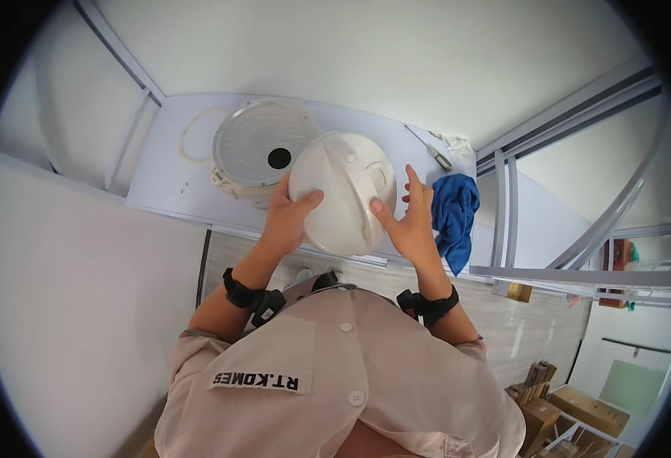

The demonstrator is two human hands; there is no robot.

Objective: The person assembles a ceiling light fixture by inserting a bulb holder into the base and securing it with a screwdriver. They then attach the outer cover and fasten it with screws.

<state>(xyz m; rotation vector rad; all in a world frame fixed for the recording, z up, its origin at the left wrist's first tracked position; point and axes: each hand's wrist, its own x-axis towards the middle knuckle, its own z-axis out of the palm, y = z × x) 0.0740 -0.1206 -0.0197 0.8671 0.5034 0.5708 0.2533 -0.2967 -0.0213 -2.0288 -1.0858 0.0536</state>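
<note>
A white domed rice cooker lid (328,206) with a raised handle is held above the front edge of the table. My left hand (283,217) grips its left side, thumb on top and the other fingers hidden beneath. At the lid's right side is my right hand (414,221), its thumb over the lid by the handle and its fingers stretched apart, clear of the rim. Behind the lid, to the left, stands the rice cooker body (247,145), topped by a round grey plate with a black disc on it.
A pale ring (192,137) lies left of the cooker body on the white table (160,183). On the right are a screwdriver (438,158), a crumpled white scrap (457,143) and a blue cloth (455,217) overhanging the front edge. Metal-framed partitions rise at both sides.
</note>
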